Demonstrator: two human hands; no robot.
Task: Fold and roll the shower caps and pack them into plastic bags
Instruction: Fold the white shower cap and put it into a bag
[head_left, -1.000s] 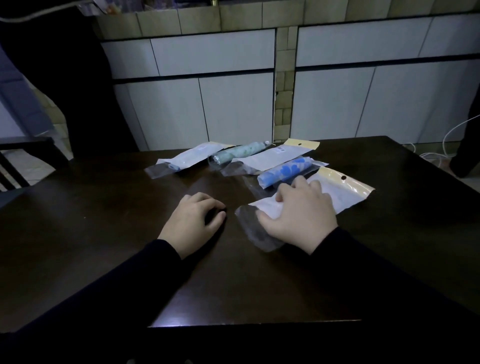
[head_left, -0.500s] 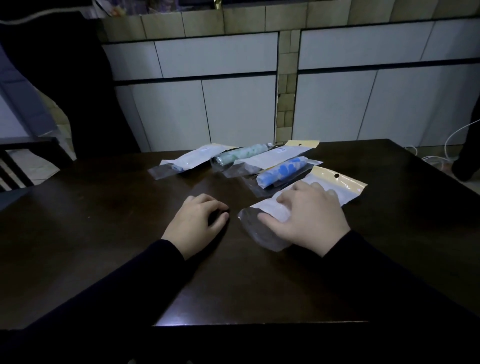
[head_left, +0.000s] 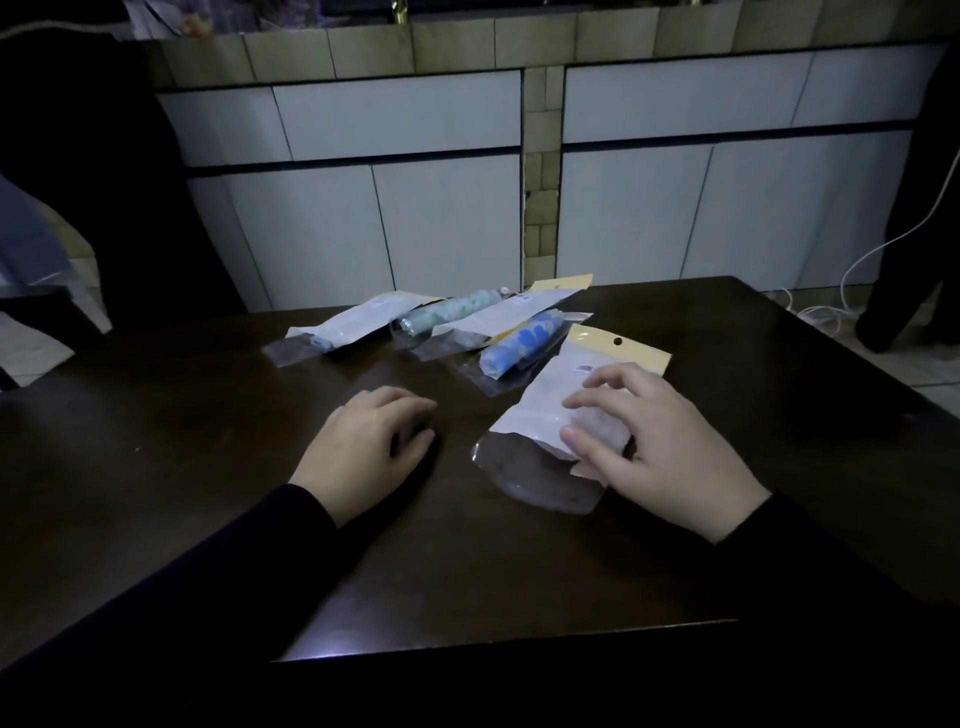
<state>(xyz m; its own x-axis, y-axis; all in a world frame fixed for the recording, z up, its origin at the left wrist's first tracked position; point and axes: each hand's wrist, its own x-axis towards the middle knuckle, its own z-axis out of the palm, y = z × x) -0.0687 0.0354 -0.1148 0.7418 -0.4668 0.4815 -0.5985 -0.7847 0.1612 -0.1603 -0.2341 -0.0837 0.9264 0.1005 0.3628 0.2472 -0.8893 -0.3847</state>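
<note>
two hands low on the dark table (head_left: 156, 467): left hand (head_left: 363, 449) loosely curled, holding nothing; right hand (head_left: 660, 457) gripping the nearest plastic bag (head_left: 545, 415). beyond, four packed bags, blue shower cap (head_left: 519, 345) rolled inside one

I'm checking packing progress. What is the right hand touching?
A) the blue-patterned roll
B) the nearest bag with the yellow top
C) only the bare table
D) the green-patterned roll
B: the right hand rests with curled fingers on the nearest bag, well short of both patterned rolls.
</note>
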